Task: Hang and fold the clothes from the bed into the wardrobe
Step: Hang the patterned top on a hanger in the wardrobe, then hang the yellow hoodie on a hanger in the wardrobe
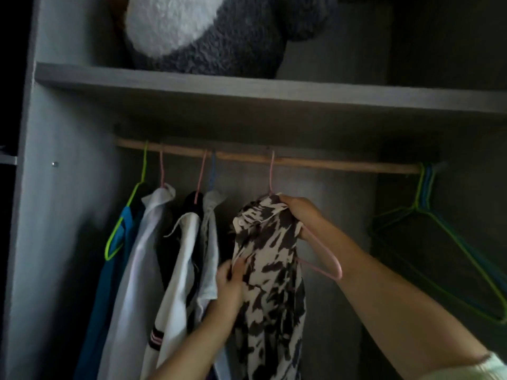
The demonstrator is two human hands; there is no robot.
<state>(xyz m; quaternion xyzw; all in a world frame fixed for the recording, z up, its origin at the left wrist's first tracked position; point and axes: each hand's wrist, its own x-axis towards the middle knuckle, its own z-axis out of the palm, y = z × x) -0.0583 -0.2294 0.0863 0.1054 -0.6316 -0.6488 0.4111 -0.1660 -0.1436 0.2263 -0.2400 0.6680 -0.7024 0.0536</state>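
A black-and-cream patterned garment [271, 270] hangs on a pink hanger [329, 267] hooked over the wooden wardrobe rail [315, 163]. My right hand [301, 212] grips the garment's collar and the hanger's shoulder near the top. My left hand [230, 281] pinches the garment's left edge lower down. One pink hanger arm sticks out bare to the right of the cloth.
Left on the rail hang a blue garment on a green hanger [120, 231], a white shirt [145, 256], a black-and-white top [181, 264] and a grey piece [210, 242]. Several empty green and blue hangers [428, 220] hang at the right end. A plush toy [208, 31] sits on the shelf [247, 89] above.
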